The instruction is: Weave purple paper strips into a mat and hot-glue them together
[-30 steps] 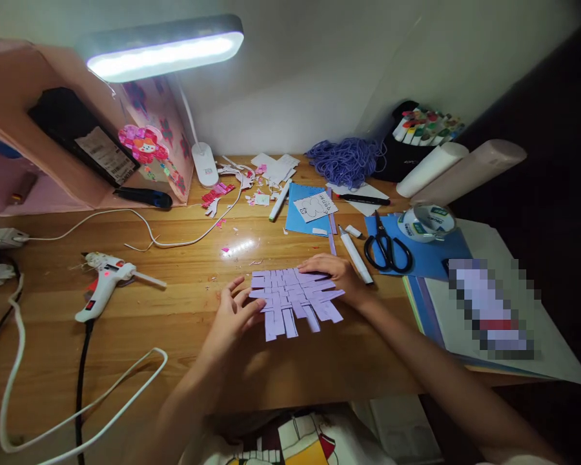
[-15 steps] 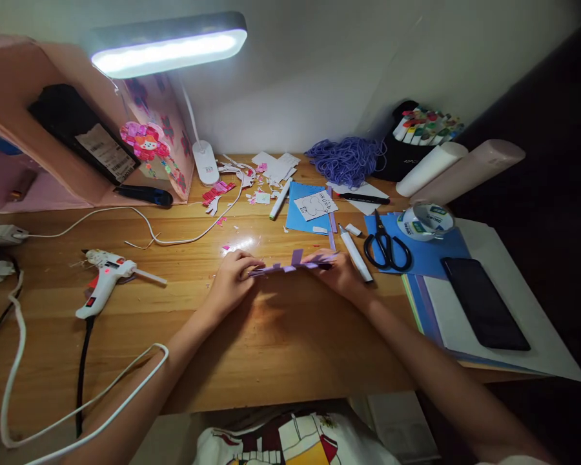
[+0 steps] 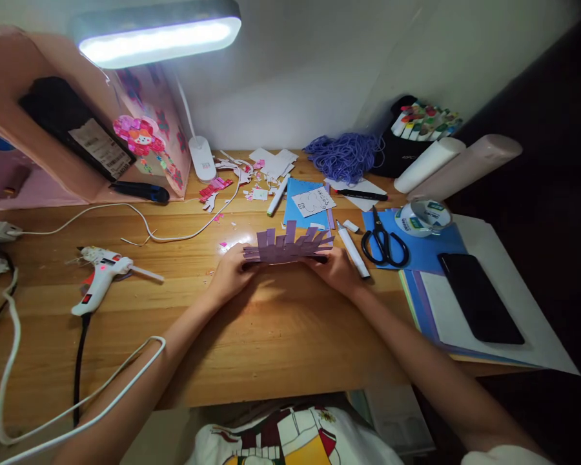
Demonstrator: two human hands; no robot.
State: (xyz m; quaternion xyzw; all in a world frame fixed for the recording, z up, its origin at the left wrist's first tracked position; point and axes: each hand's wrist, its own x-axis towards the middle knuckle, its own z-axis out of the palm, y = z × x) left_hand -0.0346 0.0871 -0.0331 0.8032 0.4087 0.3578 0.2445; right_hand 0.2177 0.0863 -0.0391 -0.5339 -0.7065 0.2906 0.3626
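Observation:
A purple paper piece (image 3: 288, 250), cut into a fringe of several strips along its upper edge, stands tilted up between my hands over the desk. My left hand (image 3: 232, 270) is closed on its left end. Its right end is pinched by my right hand (image 3: 336, 271); some fingertips are hidden behind the paper. Just beyond it lie a blue paper sheet (image 3: 294, 216) and a small white card with a line drawing (image 3: 314, 202). Right of my right hand rests an uncapped white marker (image 3: 352, 250), its cap (image 3: 351, 226) close by.
Black scissors (image 3: 383, 242) and a tape roll (image 3: 423, 216) sit on blue paper at right, near a phone (image 3: 480, 297) on stacked sheets. At left lies a glue gun (image 3: 101, 274) with a trailing cord. Purple yarn (image 3: 343, 158) and paper scraps (image 3: 217, 189) are at the back, beneath a lamp (image 3: 162, 39).
The purple paper has turned from nearly edge-on to showing its broad fringed face. Both hands stay on its ends. The whole view has shifted slightly.

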